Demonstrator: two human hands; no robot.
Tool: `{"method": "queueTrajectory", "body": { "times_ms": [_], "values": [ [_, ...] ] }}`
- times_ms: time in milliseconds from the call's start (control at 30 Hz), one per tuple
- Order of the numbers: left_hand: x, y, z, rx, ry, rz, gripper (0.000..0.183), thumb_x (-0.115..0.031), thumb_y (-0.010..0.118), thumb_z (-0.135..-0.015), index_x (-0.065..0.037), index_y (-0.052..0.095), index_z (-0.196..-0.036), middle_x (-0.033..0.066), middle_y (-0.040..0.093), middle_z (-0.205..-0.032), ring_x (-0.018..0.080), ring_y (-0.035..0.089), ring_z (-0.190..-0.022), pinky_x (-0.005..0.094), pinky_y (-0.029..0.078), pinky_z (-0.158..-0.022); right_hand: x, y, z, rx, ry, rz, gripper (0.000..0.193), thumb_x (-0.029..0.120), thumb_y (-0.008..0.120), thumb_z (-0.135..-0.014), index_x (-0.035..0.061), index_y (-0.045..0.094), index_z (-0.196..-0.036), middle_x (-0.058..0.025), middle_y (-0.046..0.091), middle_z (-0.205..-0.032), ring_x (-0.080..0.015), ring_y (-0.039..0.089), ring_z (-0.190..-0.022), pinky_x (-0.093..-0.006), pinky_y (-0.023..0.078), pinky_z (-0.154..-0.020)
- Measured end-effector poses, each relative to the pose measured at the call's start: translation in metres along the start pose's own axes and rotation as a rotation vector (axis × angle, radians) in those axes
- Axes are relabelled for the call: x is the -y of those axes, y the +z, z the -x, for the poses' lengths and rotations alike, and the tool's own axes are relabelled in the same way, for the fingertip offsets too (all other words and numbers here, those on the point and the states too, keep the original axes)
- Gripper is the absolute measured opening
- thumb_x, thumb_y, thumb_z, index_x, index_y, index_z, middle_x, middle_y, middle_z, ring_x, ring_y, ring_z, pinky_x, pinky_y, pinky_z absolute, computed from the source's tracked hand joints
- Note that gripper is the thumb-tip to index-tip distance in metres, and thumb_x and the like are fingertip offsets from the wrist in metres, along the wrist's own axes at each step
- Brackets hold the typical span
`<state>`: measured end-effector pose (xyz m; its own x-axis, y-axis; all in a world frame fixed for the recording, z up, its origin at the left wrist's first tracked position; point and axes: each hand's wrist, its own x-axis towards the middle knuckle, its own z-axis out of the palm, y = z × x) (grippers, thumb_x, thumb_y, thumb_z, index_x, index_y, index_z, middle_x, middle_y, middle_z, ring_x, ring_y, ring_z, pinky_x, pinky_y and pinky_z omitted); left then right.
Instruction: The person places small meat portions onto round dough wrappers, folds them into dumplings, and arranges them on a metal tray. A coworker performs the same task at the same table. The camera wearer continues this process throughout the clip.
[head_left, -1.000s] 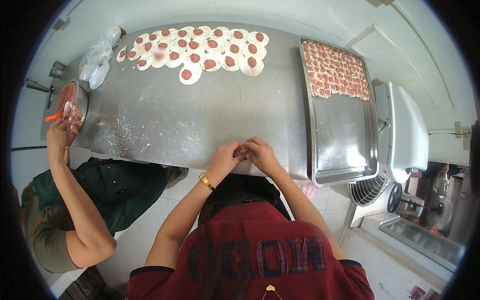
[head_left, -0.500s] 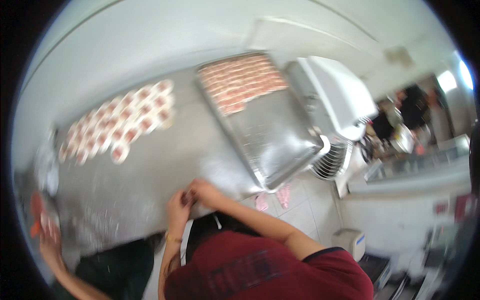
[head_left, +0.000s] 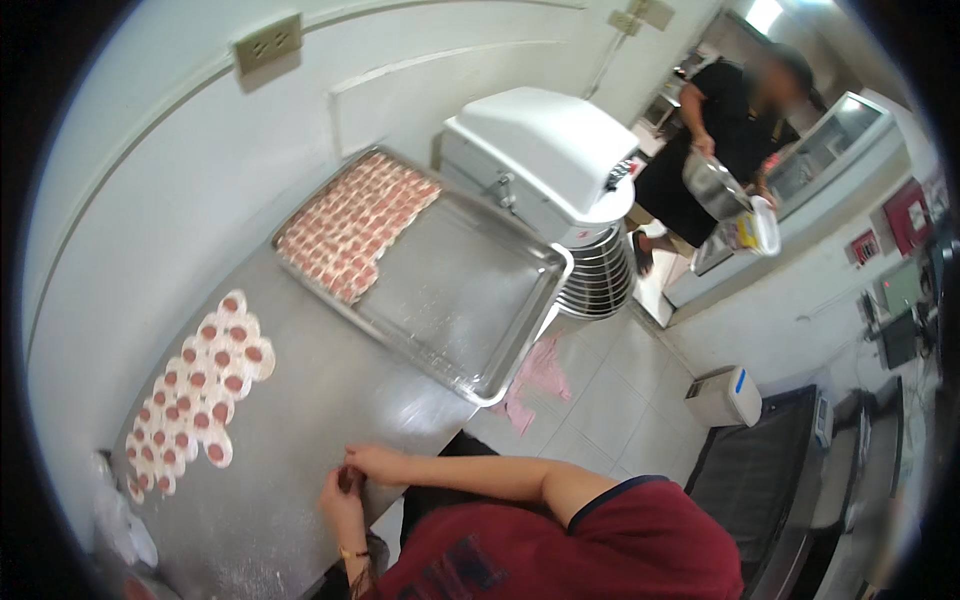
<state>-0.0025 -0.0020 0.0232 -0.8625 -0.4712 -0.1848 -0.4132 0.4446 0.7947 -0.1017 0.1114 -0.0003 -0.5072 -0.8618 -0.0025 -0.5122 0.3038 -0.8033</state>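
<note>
My left hand [head_left: 342, 512] and my right hand [head_left: 374, 463] meet over the near edge of the steel table [head_left: 330, 390]. Their fingers are closed together around a small dark brownish piece [head_left: 350, 480], mostly covered by the fingers. To the left, rows of flat white dough rounds [head_left: 200, 380], each with a reddish-brown filling in the middle, lie on the tabletop apart from my hands. Farther back, a large metal tray [head_left: 460, 270] holds closely packed small filled pieces [head_left: 350, 225] over its left part; bare metal shows on its right side.
A white mixer [head_left: 540, 150] with a wire guard stands beyond the tray. Pink cloth-like items [head_left: 540, 380] lie on the tiled floor. A person in black [head_left: 735, 130] at the back right holds a metal bowl [head_left: 715, 188] and a white tub [head_left: 765, 228]. A plastic bag [head_left: 122, 520] lies at the left.
My view has swung to the right, bringing the person with the bowl into clearer sight. The other person's hand at the far left has dropped out of view. My hands stay together.
</note>
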Motion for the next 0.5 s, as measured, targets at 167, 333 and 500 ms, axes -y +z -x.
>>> {"method": "queueTrajectory", "body": {
  "times_ms": [167, 333, 500],
  "values": [
    [0.011, -0.002, 0.002, -0.054, 0.112, -0.041, 0.025, -0.011, 0.068, -0.077, -0.002, 0.062, -0.100, 0.0152, 0.066, -0.089, 0.0305, 0.064, -0.082, 0.0372, 0.050, -0.073, -0.013, -0.010, -0.004, -0.023, -0.123, -0.062, 0.032, -0.007, 0.053, -0.067, 0.0012, 0.061, -0.096, -0.0181, 0.057, -0.099, -0.0367, 0.055, -0.097, -0.0418, 0.045, -0.086],
    [0.010, 0.002, 0.003, -0.044, 0.030, 0.043, 0.029, -0.003, 0.069, -0.074, -0.001, 0.061, -0.102, 0.0166, 0.066, -0.095, 0.0292, 0.065, -0.087, 0.0357, 0.051, -0.077, -0.006, -0.013, -0.004, -0.008, 0.027, 0.003, 0.030, 0.001, 0.063, -0.071, 0.0015, 0.060, -0.101, -0.0171, 0.057, -0.095, -0.0374, 0.058, -0.087, -0.0425, 0.049, -0.074],
    [0.007, 0.008, 0.004, -0.068, 0.014, 0.077, 0.025, 0.001, 0.068, -0.074, 0.000, 0.061, -0.098, 0.0155, 0.066, -0.093, 0.0258, 0.067, -0.083, 0.0327, 0.054, -0.071, 0.001, -0.024, -0.003, 0.003, 0.039, -0.155, 0.021, 0.006, 0.065, -0.074, 0.0037, 0.061, -0.094, -0.0162, 0.057, -0.092, -0.0381, 0.058, -0.085, -0.0437, 0.048, -0.071]
  ]
}}
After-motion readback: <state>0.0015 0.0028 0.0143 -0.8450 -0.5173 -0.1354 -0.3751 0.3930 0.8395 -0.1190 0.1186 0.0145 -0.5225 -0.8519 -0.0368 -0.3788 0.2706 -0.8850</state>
